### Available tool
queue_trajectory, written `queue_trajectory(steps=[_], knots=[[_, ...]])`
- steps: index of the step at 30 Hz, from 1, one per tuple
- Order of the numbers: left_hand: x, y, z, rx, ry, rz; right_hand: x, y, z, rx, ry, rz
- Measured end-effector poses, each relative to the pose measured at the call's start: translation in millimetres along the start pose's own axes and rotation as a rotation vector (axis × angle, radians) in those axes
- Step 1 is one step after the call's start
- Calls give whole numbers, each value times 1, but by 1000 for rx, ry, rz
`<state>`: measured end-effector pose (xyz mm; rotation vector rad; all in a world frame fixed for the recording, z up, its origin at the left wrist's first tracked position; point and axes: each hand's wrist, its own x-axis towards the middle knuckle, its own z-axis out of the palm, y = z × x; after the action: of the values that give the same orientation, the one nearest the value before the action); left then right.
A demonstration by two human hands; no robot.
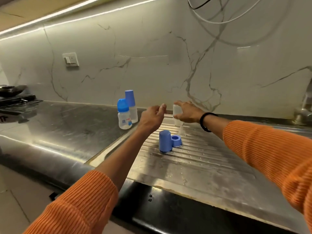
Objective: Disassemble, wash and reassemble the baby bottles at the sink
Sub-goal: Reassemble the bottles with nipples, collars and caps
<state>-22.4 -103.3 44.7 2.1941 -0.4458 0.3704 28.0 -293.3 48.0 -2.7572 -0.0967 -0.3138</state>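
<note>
My right hand (187,112) grips a clear bottle body (177,114) standing upright at the back of the ribbed steel drainboard (202,162). Just left of it, my left hand (152,118) hovers with loosely curled fingers and holds nothing. In front of them a blue cap (165,141) stands mouth down, and a blue screw ring (176,140) touches its right side. A clear teat (182,131) lies behind the ring. Left of the drainboard two assembled bottles stand on the counter: a short one (124,114) in front and a taller one (131,106) behind it.
The dark stone counter (59,125) runs to the left, with a black pan and cables at its far end (13,95). A tap base (303,112) stands at the right edge. A wall switch (70,59) sits on the marble backsplash.
</note>
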Motion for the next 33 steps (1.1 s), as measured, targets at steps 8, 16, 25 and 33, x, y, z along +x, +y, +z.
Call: queue_trajectory(steps=[8, 16, 25, 33], knots=[[-10, 21, 7, -72, 301, 119, -2, 25, -4, 208, 282, 7], [-55, 104, 59, -152, 114, 214, -140, 95, -101, 462, 313, 112], [-98, 191, 173, -255, -171, 175, -291, 201, -200, 694, 294, 311], [-100, 194, 222, -100, -303, 272, -327, 301, -144, 291, 181, 523]])
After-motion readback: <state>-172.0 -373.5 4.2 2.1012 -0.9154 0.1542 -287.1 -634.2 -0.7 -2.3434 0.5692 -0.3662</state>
